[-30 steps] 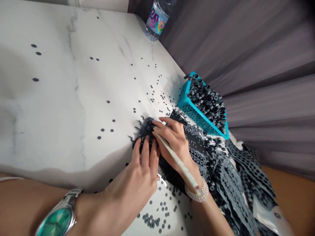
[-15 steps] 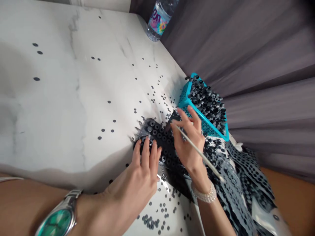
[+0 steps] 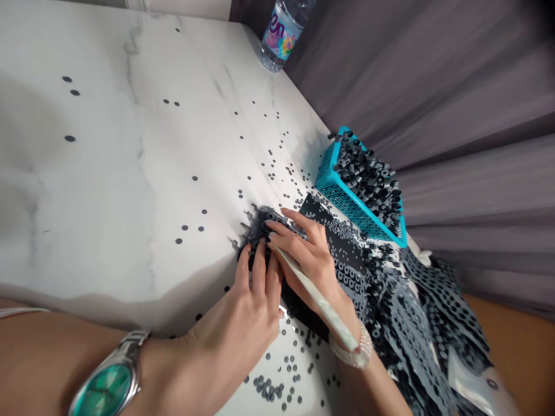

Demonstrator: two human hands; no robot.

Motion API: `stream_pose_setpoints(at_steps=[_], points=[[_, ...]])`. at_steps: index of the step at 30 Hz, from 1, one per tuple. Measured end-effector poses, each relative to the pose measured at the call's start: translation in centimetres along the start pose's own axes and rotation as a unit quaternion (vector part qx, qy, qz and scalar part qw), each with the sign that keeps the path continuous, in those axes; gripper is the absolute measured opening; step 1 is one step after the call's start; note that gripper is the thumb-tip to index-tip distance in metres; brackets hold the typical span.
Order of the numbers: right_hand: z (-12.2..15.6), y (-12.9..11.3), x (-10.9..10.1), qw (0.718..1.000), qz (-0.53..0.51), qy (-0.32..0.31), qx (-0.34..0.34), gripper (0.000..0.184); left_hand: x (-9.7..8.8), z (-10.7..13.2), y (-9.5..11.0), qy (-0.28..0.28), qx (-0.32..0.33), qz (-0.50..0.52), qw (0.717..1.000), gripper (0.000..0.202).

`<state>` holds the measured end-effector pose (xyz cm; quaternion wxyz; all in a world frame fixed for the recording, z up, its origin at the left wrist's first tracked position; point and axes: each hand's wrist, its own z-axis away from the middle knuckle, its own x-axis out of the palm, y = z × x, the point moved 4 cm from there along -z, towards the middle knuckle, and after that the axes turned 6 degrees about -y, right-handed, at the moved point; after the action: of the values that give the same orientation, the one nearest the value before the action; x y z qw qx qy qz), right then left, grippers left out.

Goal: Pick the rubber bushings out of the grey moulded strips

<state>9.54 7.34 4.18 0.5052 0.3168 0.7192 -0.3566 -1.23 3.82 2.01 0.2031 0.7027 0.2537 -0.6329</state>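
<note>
My left hand (image 3: 247, 312) bends its fingertips over the near left part of a black moulded rubber sheet (image 3: 265, 218), gripping it; the thumb is hidden. Ring-shaped parts sit in the sheet, and small tabs stick out along its left edge. In my right hand (image 3: 314, 260) is a pale, slim stick-like tool (image 3: 321, 300), pinched near its front end and slanting back over the wrist. Its tip lies close to the left fingertips, at the sheet, and is hidden by the fingers. The right fingers cover much of the sheet.
A turquoise basket (image 3: 359, 205) full of black rubber bushings stands at the back right. Perforated rubber sheets (image 3: 416, 329) pile up at the right, beside a dark mat (image 3: 344, 245) scattered with rings. Small black discs (image 3: 269, 387) dot the marble table (image 3: 108, 190). A water bottle (image 3: 281, 37) stands behind.
My right hand has moved left and toward me with the stick, from beside the sheet to over it, next to the left fingers. The left hand keeps its place.
</note>
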Motion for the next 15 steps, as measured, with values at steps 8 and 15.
stream_pose_setpoints(at_steps=[8, 15], points=[[-1.8, 2.6, -1.3, 0.989, 0.045, 0.123, 0.072, 0.022, 0.4, 0.2, -0.2, 0.01, 0.018, -0.019, 1.0, 0.062], [1.3, 5.1, -6.3, 0.938, 0.103, 0.216, 0.251, 0.011, 0.2, 0.0, -0.6, 0.027, 0.009, -0.006, 1.0, 0.061]])
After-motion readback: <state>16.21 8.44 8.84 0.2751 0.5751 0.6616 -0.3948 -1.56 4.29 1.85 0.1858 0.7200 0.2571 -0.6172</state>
